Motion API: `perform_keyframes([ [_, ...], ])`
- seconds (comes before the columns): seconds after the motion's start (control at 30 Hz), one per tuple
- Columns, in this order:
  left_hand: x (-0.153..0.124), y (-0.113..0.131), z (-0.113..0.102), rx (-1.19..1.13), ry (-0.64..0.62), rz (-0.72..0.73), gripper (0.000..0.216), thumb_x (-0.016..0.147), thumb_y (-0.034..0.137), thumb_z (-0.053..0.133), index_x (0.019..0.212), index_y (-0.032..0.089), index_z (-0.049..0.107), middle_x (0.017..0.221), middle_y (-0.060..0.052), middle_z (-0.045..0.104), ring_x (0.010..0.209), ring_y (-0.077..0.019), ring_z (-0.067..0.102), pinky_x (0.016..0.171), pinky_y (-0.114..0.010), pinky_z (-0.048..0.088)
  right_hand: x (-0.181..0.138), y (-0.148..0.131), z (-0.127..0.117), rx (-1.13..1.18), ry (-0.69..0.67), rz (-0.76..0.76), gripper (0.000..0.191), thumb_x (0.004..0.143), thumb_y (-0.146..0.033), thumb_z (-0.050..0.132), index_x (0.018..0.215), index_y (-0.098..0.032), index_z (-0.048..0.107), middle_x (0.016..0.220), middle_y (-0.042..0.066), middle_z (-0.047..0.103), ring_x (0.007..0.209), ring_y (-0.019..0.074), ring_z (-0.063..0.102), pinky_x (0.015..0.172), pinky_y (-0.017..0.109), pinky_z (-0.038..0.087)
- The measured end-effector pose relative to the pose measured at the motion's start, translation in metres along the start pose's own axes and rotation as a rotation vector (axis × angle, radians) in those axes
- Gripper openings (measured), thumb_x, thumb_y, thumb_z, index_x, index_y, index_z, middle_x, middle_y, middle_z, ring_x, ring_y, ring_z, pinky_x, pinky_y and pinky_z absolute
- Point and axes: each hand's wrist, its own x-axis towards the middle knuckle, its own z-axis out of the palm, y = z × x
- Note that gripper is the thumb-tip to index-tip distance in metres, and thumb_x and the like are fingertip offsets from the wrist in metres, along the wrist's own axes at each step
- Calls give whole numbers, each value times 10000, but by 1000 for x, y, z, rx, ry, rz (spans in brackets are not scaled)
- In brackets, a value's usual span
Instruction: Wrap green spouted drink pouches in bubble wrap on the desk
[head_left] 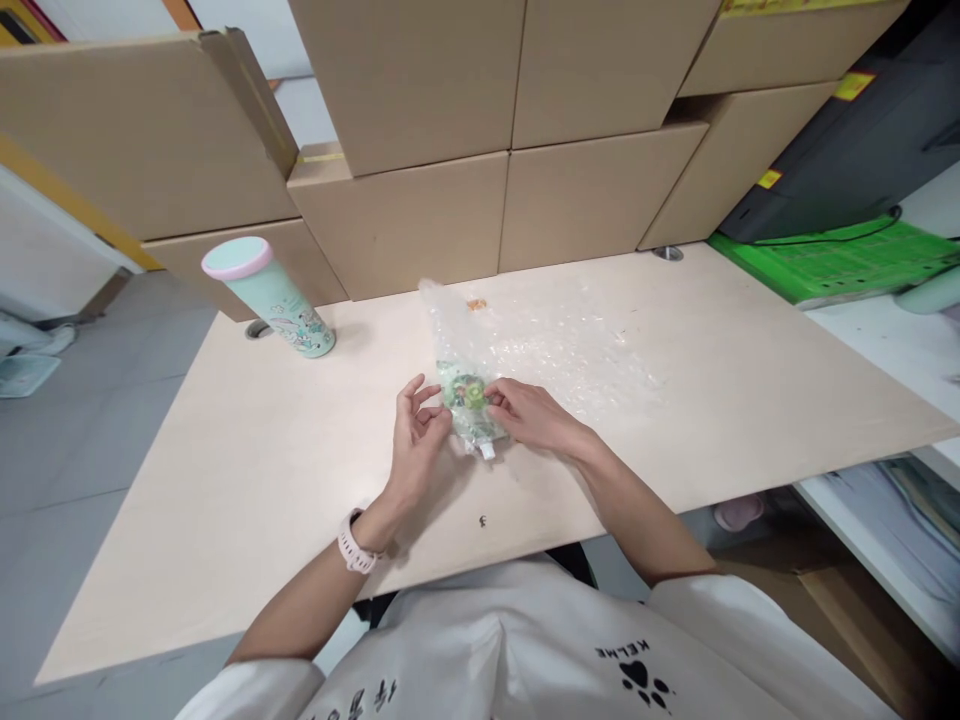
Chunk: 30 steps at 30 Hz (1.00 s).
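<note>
A small green item with a round, bright green part lies on the table in front of me, in clear plastic wrap. Its exact kind I cannot make out. My left hand is at the left edge of the bundle, thumb and lower fingers pinched on the plastic, the index finger raised and bent. From the right, my right hand grips the bundle's other edge, its fingertips against the round green part. A small white tab sticks out at the near end.
A sheet of bubble wrap spreads behind my right hand, with a small orange piece by it. At the left stands a mint tumbler. Cardboard boxes line the back edge; a green crate sits at the right.
</note>
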Motion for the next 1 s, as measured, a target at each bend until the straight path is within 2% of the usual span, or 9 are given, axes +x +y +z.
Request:
perform_keyframes([
  [0.13,-15,12,9,90,-120,235,470,949,325,627,1386,298,453,1454,-125,534,1145,-214,627,948,-410,548,-1,-3,5,340,-48,25,192,901,-282,547,1051,-192,625,960,51,707,860,192,661,716,289,478],
  [0.23,-21,14,13,386,-270,438,262,964,275,602,1224,242,602,1451,-120,576,1229,-255,572,1017,-470,493,-1,-7,11,552,-228,-17,180,818,-207,595,977,-170,670,961,46,724,865,190,668,689,266,480],
  [0.3,-20,11,13,553,-335,548,236,978,243,568,1207,228,624,1447,-118,594,1229,-260,545,1036,-490,465,1,-7,15,570,-324,-20,185,768,-151,595,923,-160,695,939,38,732,869,194,670,680,257,476],
  [0.37,-17,5,14,647,-363,603,286,990,231,539,1268,226,606,1462,-117,587,1215,-259,537,1035,-493,463,2,-5,16,467,-295,44,173,736,-110,574,849,-155,698,852,26,723,806,188,659,634,248,449],
  [0.53,-12,-11,18,818,-428,607,371,991,206,502,1351,225,591,1479,-103,575,1221,-286,556,1012,-509,491,5,6,1,33,-25,116,176,787,-106,529,763,-183,685,728,9,690,691,164,603,613,263,375],
  [0.63,-12,-16,20,858,-448,593,388,985,182,478,1350,214,605,1462,-112,590,1229,-302,559,1017,-534,493,3,11,-9,54,113,125,172,859,-200,540,841,-206,711,780,3,721,711,161,622,659,267,408],
  [0.77,-12,-13,18,843,-480,567,420,984,270,517,1398,222,572,1468,-131,576,1272,-319,536,1049,-556,470,1,10,-12,159,32,42,177,881,-238,553,931,-223,722,897,7,756,810,170,669,722,270,452],
  [0.87,-13,-11,16,842,-542,573,626,898,423,673,1460,205,502,1507,-167,522,1312,-364,499,1081,-591,430,0,7,-9,85,-60,24,213,903,-225,521,988,-244,716,937,5,761,839,179,671,730,281,442],
  [1.0,-11,-18,15,833,-523,580,712,879,440,710,1497,214,436,1537,-190,472,1371,-370,457,1099,-594,412,0,4,-10,23,-50,33,220,946,-246,492,1067,-251,675,965,8,760,855,185,674,752,292,426],
])
